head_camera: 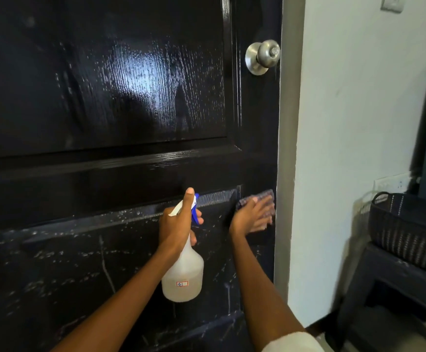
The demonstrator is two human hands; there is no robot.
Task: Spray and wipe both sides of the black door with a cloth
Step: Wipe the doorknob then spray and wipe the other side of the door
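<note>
The glossy black door fills the left and middle of the head view. Spray droplets and runs cover its lower panel. My left hand grips a translucent spray bottle with a blue trigger, nozzle towards the door, the forefinger stretched along the top. My right hand presses flat on a purple-grey cloth against the door's right stile, close to the edge, just above the lower panel. A silver round knob sits higher on the same stile.
A white wall runs right of the door frame. A dark woven basket stands on a dark stool or table at the lower right. A light switch is at the top right.
</note>
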